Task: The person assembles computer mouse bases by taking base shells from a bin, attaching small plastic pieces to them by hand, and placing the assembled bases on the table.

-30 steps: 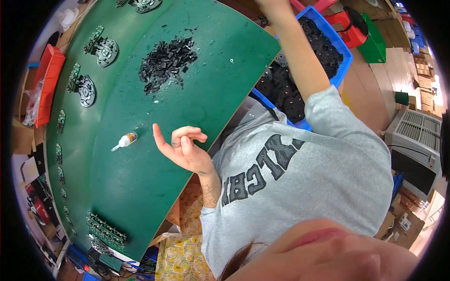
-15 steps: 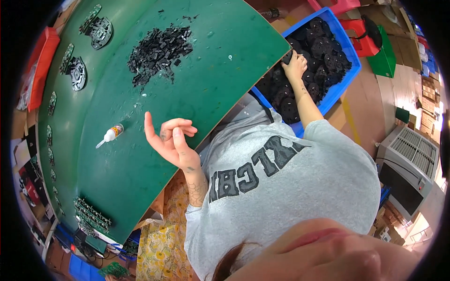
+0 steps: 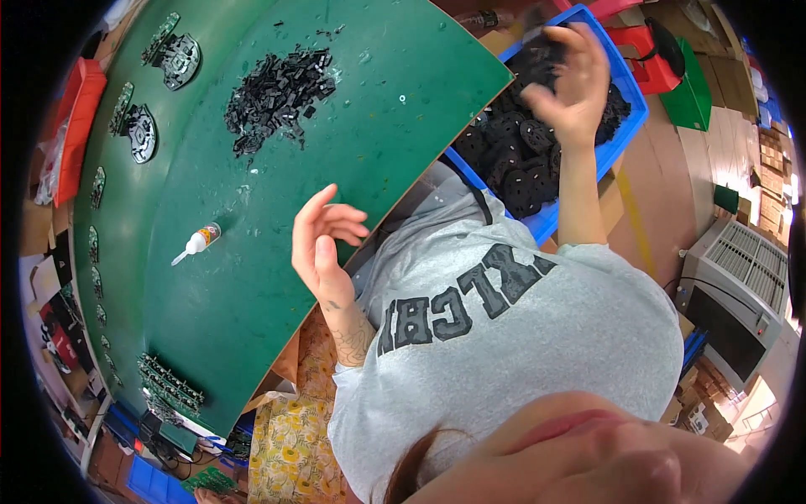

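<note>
My right hand [image 3: 578, 84] is raised over the blue bin [image 3: 625, 147]. Between its curled fingers and thumb is a black plastic part [image 3: 536, 60], smeared by motion. Many similar rounded black plastic parts [image 3: 525, 168] fill the bin. My left hand [image 3: 323, 239] holds nothing; it hovers over the near edge of the green table [image 3: 277, 277], fingers loosely bent and apart. A small white glue bottle [image 3: 198, 243] with a thin nozzle lies on the table beyond it. Farther off spreads a heap of small black pieces [image 3: 281, 97].
Two rounded assemblies [image 3: 176, 61] with green circuit boards lie along the far left side, and several small boards [image 3: 93, 244] line that edge. A stack of circuit boards [image 3: 170, 384] sits at the table's lower corner. A red tray [image 3: 80, 126] stands beyond; a grey air cooler [image 3: 730, 294] is at right.
My right hand has come up out of the bin, bringing a black plastic part with it. My left hand has shifted right, nearer the table edge, and its fingers are more bent.
</note>
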Available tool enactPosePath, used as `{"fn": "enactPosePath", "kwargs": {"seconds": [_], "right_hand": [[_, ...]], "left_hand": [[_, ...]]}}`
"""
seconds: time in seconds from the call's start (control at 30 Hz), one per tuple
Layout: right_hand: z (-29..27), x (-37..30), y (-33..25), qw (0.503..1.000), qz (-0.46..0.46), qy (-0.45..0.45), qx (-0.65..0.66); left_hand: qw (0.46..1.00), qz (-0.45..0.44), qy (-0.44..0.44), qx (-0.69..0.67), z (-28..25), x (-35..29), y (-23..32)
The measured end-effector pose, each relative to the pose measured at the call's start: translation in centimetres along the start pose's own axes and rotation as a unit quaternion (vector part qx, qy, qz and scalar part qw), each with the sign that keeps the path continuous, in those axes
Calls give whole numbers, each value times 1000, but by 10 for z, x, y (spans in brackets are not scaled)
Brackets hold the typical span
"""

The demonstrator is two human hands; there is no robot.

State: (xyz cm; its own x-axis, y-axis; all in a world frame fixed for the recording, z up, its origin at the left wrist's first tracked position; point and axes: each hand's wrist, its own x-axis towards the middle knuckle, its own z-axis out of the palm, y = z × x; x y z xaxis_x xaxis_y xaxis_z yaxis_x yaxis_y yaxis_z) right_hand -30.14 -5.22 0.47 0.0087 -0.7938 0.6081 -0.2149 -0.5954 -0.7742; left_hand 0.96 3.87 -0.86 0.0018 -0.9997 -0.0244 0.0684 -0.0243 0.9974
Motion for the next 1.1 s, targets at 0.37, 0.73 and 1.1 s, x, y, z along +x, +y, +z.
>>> {"fn": "enactPosePath", "kwargs": {"seconds": [0.37, 0.73, 1.1], "right_hand": [[106, 16, -50, 844, 16, -522, 124], [149, 42, 11, 945, -31, -268, -185], [159, 31, -41, 930, 220, -293, 37]], "left_hand": [[991, -81, -81, 73, -15, -5, 15], [982, 15, 173, -75, -11, -1, 11], [962, 51, 240, -123, -18, -11, -5]]}}
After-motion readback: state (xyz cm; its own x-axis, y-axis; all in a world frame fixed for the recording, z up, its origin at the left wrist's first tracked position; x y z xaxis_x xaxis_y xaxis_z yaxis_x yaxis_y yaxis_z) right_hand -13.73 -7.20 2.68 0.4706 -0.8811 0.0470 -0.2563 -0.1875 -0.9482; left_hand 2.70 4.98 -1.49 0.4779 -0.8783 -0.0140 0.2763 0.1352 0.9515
